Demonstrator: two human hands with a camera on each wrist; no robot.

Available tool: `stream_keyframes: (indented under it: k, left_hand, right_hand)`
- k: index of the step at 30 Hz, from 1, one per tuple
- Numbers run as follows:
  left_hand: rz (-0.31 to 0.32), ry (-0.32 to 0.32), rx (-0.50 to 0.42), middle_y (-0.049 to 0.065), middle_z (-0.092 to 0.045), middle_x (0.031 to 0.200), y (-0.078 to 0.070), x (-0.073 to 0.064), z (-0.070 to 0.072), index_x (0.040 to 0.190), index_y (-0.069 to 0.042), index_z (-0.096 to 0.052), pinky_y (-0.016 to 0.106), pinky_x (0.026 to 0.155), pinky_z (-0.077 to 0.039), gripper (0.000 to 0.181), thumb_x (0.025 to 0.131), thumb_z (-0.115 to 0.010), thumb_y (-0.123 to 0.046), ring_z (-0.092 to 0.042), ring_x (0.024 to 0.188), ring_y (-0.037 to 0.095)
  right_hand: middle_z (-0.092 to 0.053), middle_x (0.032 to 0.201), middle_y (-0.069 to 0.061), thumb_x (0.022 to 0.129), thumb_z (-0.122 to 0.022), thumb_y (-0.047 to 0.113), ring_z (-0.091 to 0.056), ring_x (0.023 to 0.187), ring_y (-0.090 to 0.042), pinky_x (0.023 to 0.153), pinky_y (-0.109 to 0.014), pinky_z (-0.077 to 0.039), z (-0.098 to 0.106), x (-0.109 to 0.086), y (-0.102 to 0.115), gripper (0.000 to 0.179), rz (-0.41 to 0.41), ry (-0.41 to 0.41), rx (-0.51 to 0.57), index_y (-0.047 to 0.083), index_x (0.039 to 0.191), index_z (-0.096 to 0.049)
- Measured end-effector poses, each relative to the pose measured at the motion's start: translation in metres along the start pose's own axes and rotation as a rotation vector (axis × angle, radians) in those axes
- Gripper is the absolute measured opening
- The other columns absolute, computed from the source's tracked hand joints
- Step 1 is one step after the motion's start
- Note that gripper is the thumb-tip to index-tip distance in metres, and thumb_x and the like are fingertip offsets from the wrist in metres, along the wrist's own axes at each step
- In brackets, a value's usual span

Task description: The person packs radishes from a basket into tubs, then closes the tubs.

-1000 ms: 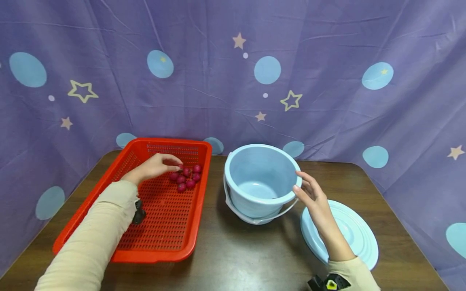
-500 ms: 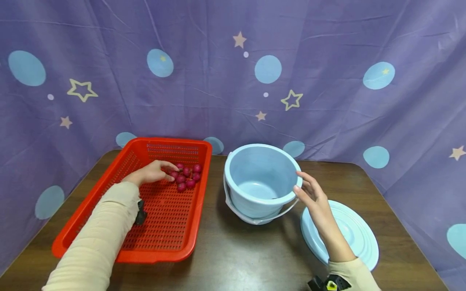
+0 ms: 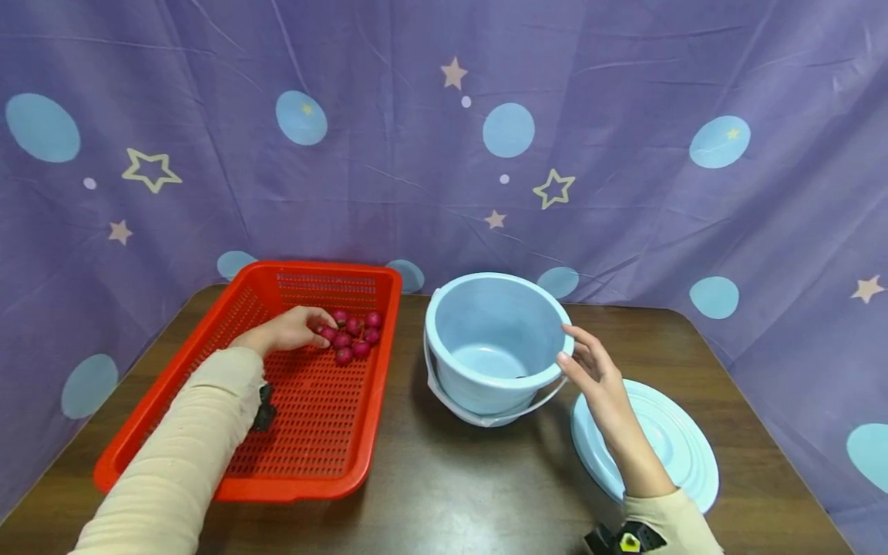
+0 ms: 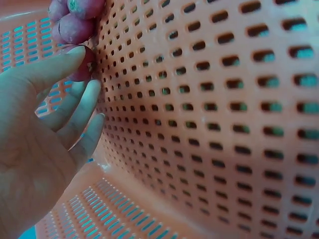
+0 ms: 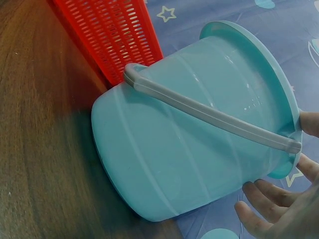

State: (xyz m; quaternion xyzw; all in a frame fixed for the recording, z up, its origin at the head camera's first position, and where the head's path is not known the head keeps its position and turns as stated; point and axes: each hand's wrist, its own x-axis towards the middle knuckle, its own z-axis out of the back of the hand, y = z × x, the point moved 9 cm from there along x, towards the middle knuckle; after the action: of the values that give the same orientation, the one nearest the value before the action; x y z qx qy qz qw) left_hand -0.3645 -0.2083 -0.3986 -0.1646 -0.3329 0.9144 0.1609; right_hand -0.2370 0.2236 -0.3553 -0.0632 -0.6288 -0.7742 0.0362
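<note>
Several round magenta radishes lie bunched at the far right of the red basket. My left hand reaches in and pinches the leftmost radish between thumb and fingertips; the other fingers curve loosely beneath it in the left wrist view. A light blue bucket stands to the right of the basket, its handle hanging down at the front. On the bucket's right rim rest the thumb and index fingertips of my right hand, the remaining fingers relaxed beside the wall.
A round light blue lid lies flat on the wooden table, partly under my right forearm. Behind the table hangs a purple curtain with stars and dots. The basket's high walls surround my left hand.
My left hand has drawn back slightly to the left and closed in on the leftmost radish. My right hand keeps its place at the bucket rim.
</note>
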Motion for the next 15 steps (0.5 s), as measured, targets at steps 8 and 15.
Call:
stream_keyframes:
  k: [8,15]
  left_hand:
    - [-0.019,0.001,0.013,0.024,-0.057,0.125,-0.006,-0.005,0.006,0.117,0.002,-0.061,0.045,0.086,-0.046,0.033,0.09,-0.072,-0.013,-0.053,0.112,0.04]
    - [-0.117,-0.039,0.049,0.012,-0.064,0.115,-0.036,-0.014,0.014,0.115,-0.003,-0.065,0.04,0.082,-0.046,0.032,0.089,-0.075,-0.02,-0.057,0.1,0.028]
  right_hand:
    - [-0.052,0.136,-0.019,0.102,-0.057,0.021,-0.049,0.122,-0.021,0.091,-0.019,-0.043,0.001,0.0,0.0,0.048,-0.006,0.001,-0.009,0.014,0.147,-0.044]
    - [-0.053,0.136,-0.018,0.101,-0.057,0.022,-0.052,0.119,-0.014,0.092,-0.02,-0.042,0.001,0.001,-0.002,0.048,-0.009,0.0,-0.019,0.016,0.147,-0.044]
